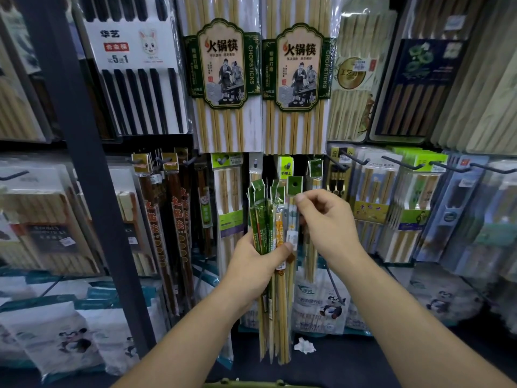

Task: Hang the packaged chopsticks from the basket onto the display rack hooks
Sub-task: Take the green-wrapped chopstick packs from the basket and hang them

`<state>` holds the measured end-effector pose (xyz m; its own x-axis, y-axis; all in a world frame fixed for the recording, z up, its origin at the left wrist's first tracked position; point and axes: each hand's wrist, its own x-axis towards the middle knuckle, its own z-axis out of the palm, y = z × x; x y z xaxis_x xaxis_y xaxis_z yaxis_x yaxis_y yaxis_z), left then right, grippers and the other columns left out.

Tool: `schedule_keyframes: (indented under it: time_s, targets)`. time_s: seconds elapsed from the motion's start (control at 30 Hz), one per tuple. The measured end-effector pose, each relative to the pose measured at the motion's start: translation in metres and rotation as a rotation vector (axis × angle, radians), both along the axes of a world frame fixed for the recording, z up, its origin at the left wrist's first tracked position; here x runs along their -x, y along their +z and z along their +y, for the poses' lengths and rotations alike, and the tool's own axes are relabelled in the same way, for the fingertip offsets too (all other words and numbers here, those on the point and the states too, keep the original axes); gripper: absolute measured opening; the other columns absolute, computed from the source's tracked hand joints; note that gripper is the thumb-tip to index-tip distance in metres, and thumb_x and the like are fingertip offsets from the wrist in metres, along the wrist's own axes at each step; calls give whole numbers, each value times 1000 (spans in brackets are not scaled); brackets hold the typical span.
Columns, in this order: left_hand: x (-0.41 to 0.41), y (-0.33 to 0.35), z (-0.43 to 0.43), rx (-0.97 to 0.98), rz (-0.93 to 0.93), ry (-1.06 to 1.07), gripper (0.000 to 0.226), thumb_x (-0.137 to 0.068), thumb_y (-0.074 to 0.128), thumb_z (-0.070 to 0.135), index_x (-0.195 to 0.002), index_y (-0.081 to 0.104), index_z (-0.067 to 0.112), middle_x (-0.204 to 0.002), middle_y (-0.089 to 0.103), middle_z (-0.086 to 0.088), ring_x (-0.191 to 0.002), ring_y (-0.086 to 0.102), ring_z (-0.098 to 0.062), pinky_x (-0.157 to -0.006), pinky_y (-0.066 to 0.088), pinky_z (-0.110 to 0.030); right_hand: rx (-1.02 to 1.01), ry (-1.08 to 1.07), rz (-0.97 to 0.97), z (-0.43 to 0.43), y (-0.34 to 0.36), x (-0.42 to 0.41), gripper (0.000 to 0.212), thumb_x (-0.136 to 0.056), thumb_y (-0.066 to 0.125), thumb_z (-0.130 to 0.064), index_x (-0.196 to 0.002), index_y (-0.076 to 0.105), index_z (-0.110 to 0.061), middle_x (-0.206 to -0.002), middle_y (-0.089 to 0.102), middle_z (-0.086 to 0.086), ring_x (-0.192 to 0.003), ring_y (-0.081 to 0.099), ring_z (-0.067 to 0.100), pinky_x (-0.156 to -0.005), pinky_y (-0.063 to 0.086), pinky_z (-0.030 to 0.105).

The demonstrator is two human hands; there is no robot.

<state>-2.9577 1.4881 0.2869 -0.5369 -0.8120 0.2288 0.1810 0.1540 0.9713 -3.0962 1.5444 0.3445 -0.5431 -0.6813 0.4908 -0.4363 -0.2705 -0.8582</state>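
Note:
My left hand (256, 260) grips a bundle of several slim packaged chopsticks (268, 219), held upright in front of the display rack, their green header tabs on top and the bamboo ends hanging below the hand. My right hand (324, 219) pinches the top of one clear packet (294, 191) at the right side of the bundle, just under its green tab with a round hang hole. Straight behind that tab a rack hook (288, 165) carries a green-topped pack. A sliver of the green basket rim (251, 384) shows at the bottom edge.
Large hot-pot chopstick packs (223, 79) hang above. Dark brown chopstick packs (167, 219) hang on the left, behind a dark upright post (92, 177). Bare black hooks (402, 163) stick out on the right over more packs. Panda-printed bags (321, 303) stand on the lower shelf.

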Motion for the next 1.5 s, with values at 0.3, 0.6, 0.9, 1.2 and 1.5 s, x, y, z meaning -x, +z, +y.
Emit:
schedule_keyframes:
  time_s: [0.3, 0.6, 0.9, 1.2, 1.5]
  targets:
    - [-3, 1, -3, -90, 3, 17, 23, -90, 78, 16, -111, 68, 19, -99, 79, -2, -93, 76, -17, -79, 63, -33, 135, -175, -168, -8, 24, 30, 16, -97, 66, -18, -83, 71, -25, -76, 62, -4, -61, 52, -3, -60, 45, 7]
    - [-2, 8, 4, -111, 28, 15, 19, -93, 76, 12, -107, 65, 20, -93, 79, -5, -86, 77, -19, -62, 55, -11, 63, -206, -149, -23, 24, 41, 30, -100, 62, -30, -81, 68, -7, -57, 46, -8, -52, 42, 4, -66, 43, 20]
    - [-3, 15, 6, -93, 33, 5, 20, -93, 75, 12, -107, 65, 23, -98, 77, 5, -90, 76, -24, -64, 57, -16, 21, -310, -53, -27, 17, 43, 30, -96, 64, -35, -73, 66, -16, -51, 54, -19, -54, 52, -4, -61, 41, 25]
    - [-1, 10, 5, -6, 46, -5, 17, -96, 72, 12, -110, 64, 12, -90, 80, -7, -86, 77, -14, -67, 53, -11, -10, -83, -30, -1, 1, 14, 25, -98, 63, -36, -78, 70, -22, -67, 66, -15, -63, 58, -5, -66, 44, 26]
    - [4, 9, 9, -6, 114, -64, 27, -96, 69, 7, -122, 68, 14, -108, 79, -4, -100, 75, -18, -80, 58, -22, -98, 117, 14, 8, 0, -6, 14, -98, 67, -27, -87, 73, -22, -62, 60, -12, -65, 58, 7, -61, 58, 38]
